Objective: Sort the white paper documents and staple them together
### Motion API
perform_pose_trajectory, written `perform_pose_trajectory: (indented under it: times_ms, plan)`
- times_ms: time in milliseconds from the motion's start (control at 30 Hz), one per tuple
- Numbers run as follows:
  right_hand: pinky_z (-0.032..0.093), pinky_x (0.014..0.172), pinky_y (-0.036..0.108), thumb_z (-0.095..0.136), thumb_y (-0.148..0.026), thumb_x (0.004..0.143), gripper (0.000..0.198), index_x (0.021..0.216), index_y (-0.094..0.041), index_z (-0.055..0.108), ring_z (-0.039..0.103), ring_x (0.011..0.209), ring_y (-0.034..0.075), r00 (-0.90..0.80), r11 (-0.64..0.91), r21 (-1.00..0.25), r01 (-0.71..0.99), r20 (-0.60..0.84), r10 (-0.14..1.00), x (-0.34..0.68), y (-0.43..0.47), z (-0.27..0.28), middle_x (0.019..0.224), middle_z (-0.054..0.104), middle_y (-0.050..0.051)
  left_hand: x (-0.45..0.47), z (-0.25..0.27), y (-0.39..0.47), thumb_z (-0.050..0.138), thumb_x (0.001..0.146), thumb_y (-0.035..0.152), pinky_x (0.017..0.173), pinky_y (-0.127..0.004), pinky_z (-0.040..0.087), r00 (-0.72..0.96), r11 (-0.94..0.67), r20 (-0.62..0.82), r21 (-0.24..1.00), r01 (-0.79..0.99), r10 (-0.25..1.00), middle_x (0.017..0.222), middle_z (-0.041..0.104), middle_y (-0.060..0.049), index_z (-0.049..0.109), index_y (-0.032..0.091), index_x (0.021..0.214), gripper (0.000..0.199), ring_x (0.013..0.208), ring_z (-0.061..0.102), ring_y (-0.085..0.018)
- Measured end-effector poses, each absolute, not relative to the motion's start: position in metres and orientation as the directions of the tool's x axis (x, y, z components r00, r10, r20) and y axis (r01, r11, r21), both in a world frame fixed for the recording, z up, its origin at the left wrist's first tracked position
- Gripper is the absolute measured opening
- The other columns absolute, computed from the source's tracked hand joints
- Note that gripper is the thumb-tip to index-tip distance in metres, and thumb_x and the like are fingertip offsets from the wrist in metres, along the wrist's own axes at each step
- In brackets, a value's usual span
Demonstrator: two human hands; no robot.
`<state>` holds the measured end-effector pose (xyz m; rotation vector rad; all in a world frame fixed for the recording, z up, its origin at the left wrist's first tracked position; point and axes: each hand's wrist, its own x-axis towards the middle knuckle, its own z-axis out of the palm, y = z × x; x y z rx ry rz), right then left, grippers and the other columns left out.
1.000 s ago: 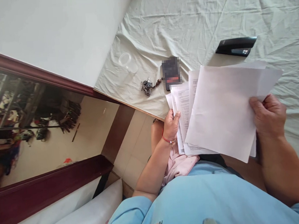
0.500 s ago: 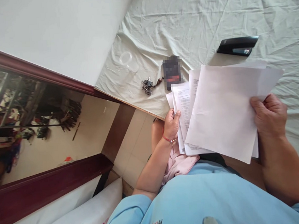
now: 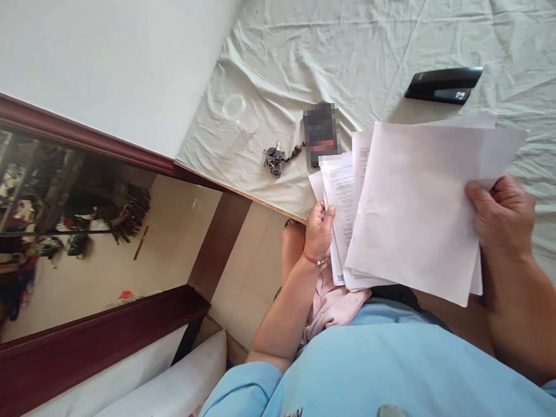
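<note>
Sheaf of papers (image 3: 411,205) is fanned out over the table's near edge and the lap, held from both sides, likely so the sheets spread for sorting. Right hand (image 3: 502,218) is clamped on the blank top sheets at their right edge; left hand (image 3: 318,230) pinches the printed lower sheets at the left. Stapler (image 3: 443,86), dark blurred item (image 3: 320,126), keys (image 3: 274,160) and clear cup (image 3: 238,113) lie beyond on the wrinkled cloth (image 3: 389,23); open room far side.

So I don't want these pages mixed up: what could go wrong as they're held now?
The sheets of paper are fanned unevenly between left hand and right hand, so one might slip out. Their lower edges hang past the table edge, so a dropped page would likely reach the floor.
</note>
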<state>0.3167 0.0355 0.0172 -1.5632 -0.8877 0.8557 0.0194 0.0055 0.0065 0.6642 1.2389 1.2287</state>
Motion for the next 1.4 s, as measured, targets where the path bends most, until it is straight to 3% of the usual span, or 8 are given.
perform_pose_trajectory:
  times_ms: [367,800,933,1133,1400]
  plan:
    - [0.031,0.053,0.023,0.074,-0.042,0.069,0.03,0.077,-0.017,0.059,0.042,0.06,0.008,0.448,-0.148,-0.975,0.168,-0.058,0.892,0.316,0.035,0.02,0.071,0.056,-0.001,0.019,0.008,0.006,0.084,0.079,0.059,0.106,-0.044,0.055,-0.121,0.274,-0.324,0.91,-0.311,0.938,0.101,0.079,-0.004,0.062,0.021,0.1,0.05,0.113,0.073,-0.026]
    - [0.03,0.056,0.024,0.074,-0.042,0.069,0.03,0.077,-0.017,0.059,0.041,0.061,0.008,0.463,-0.16,-0.974,0.163,-0.067,0.884,0.318,0.035,0.018,0.069,0.055,-0.003,0.019,0.007,0.005,0.088,0.076,0.057,0.111,-0.043,0.052,-0.15,0.272,-0.321,0.921,-0.279,0.935,0.122,0.077,-0.009,0.063,0.021,0.113,0.058,0.12,0.07,-0.026]
    - [0.036,0.065,0.025,0.075,-0.039,0.07,0.027,0.083,-0.016,0.067,0.047,0.066,0.009,0.513,-0.133,-0.984,0.118,-0.055,0.857,0.32,0.035,0.018,0.076,0.062,-0.001,0.018,0.006,0.005,0.088,0.077,0.056,0.114,-0.045,0.051,-0.137,0.284,-0.341,0.904,-0.321,0.93,0.125,0.077,-0.009,0.061,0.022,0.118,0.06,0.121,0.071,-0.026]
    - [0.044,0.081,0.031,0.078,-0.036,0.058,0.03,0.083,-0.019,0.074,0.056,0.076,0.014,0.574,-0.096,-0.995,-0.034,-0.099,0.813,0.326,0.04,0.02,0.089,0.073,0.001,0.017,0.002,0.006,0.085,0.08,0.055,0.116,-0.046,0.049,-0.141,0.277,-0.333,0.909,-0.312,0.932,0.123,0.077,-0.008,0.061,0.022,0.118,0.056,0.124,0.069,-0.026]
    - [0.038,0.068,0.027,0.074,-0.038,0.067,0.028,0.084,-0.016,0.069,0.05,0.07,0.012,0.536,-0.112,-0.988,0.104,-0.04,0.844,0.321,0.036,0.023,0.081,0.066,0.002,0.017,0.004,0.006,0.087,0.077,0.056,0.11,-0.046,0.053,-0.128,0.293,-0.354,0.891,-0.346,0.926,0.121,0.077,-0.008,0.06,0.022,0.117,0.059,0.119,0.071,-0.027]
